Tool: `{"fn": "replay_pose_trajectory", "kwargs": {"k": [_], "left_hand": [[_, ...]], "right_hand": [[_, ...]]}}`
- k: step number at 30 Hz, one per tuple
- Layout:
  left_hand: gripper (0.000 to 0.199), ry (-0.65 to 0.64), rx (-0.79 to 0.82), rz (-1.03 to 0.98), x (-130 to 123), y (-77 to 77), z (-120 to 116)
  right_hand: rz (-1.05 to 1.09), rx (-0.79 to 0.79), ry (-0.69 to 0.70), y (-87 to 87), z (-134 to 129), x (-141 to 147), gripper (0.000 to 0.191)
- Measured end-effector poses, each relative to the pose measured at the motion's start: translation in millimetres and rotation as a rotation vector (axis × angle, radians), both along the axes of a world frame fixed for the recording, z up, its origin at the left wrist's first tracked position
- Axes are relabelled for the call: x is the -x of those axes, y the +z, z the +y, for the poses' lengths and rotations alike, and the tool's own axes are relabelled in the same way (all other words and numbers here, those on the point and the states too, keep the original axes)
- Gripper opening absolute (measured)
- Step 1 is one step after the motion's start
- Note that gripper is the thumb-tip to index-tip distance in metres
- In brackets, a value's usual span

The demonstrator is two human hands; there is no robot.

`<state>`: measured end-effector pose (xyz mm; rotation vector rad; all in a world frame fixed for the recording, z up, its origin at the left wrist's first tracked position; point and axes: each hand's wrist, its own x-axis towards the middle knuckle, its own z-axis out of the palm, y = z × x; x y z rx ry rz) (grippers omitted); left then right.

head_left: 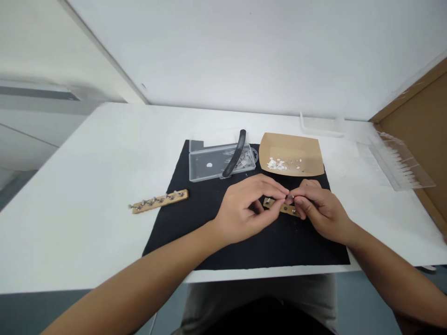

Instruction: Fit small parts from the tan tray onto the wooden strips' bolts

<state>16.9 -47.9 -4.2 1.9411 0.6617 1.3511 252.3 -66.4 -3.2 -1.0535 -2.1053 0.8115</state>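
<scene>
My left hand (254, 204) is closed in a pinch, its fingertips meeting those of my right hand (319, 209). My right hand is also pinched, thumb against index finger. Between them is a tiny shiny piece (289, 199), too small to name and partly hidden by the fingers. Just beneath the fingertips lies a short wooden strip (285, 209) with small metal fittings and a dark round spot; my right fingers cover its right end. Further left rests a similar wooden strip (160, 202), carrying a row of several small metal pieces.
A black cloth (223, 251) covers part of the white table (87, 223). Behind my hands stand a clear plastic case (206, 174) with small clear parts, a black curved bar (234, 153) across it, and a cardboard tray (291, 144) holding white bits. A clear rack (398, 163) is at right.
</scene>
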Motion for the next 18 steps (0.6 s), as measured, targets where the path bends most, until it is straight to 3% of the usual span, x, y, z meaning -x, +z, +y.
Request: {"fn": "replay_pose_trajectory", "kwargs": {"k": [11,18], "left_hand": [[0.016,-0.009,-0.174,0.084,0.6,-1.7,-0.4],[0.017,0.060,-0.334,0.131,-0.3,-1.2,-1.4]], "right_hand": [[-0.047,0.003,0.004,0.1,1.5,1.4,0.022],[-0.043,0.001,0.005,1.4,1.3,1.7,0.023]]}}
